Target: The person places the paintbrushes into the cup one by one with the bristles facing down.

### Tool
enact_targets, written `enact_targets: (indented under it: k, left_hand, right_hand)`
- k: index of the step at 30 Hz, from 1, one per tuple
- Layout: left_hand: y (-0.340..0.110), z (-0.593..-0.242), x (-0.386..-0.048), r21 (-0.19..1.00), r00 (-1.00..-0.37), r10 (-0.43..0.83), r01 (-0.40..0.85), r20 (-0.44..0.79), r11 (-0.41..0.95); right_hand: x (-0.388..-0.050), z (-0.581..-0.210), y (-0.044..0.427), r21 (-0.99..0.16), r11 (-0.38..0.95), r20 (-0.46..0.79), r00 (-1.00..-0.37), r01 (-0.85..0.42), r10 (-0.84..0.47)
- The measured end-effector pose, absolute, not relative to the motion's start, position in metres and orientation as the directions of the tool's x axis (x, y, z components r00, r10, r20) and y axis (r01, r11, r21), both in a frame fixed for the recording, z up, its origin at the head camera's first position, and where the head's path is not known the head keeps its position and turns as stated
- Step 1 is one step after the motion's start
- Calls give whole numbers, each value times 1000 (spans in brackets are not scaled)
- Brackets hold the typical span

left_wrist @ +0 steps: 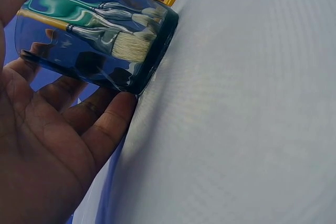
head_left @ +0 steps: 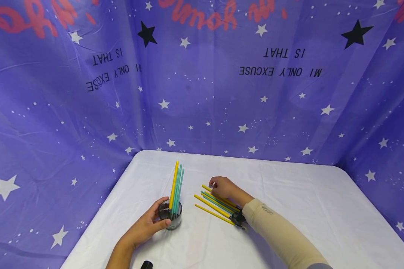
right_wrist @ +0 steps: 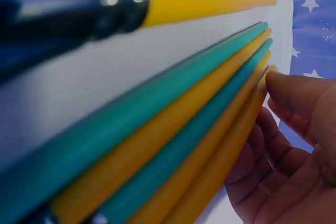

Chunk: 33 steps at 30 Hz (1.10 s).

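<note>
My left hand (head_left: 146, 227) grips a clear glass cup (head_left: 176, 224) standing on the table, its thumb and fingers around the sides. Upright in the cup lean a yellow paintbrush (head_left: 173, 183) and several teal paintbrushes (head_left: 180, 185), bristles down; the left wrist view shows a broad pale bristle head (left_wrist: 131, 46) through the glass. To the right lies a loose fan of yellow and teal paintbrushes (head_left: 213, 206), handle ends pointing toward the cup. Over them, my right hand (head_left: 223, 188) pinches the end of an outer yellow paintbrush (right_wrist: 231, 142). The sleeve partly hides the bristle ends.
White cloth covers the table (head_left: 289, 186). A purple curtain (head_left: 202, 93) with stars and lettering hangs behind and at both sides. A small black object (head_left: 147, 265) shows at the bottom edge, near the left forearm.
</note>
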<state>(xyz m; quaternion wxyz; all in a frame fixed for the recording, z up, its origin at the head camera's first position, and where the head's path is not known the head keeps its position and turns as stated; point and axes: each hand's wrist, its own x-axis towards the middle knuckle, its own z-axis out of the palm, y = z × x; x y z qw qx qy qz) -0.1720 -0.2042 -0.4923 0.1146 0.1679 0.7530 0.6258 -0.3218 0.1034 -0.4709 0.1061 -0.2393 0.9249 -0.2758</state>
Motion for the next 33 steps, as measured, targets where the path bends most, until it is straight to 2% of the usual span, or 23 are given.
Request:
enact_targets:
  k: [5,16,24,33]
  left_hand:
    - [-204,-493,-172,979,-914,402,123,49,163]
    - [-205,-493,-172,975,-920,389,127,47,183]
    - [-205,-494,-173,976,-918,394,128,49,177]
    - [-204,-492,-172,978,-923,385,98,21,183]
  right_hand:
    - [-323,-471,101,-506,742,-47,-845,-439,-532]
    - [-328,-463,100,-483,766,-104,-841,-424,-531]
    - [-326,-441,104,-584,720,-74,-858,-376,-509]
    - [-320,-429,101,-761,574,-25,-869,-304,-494]
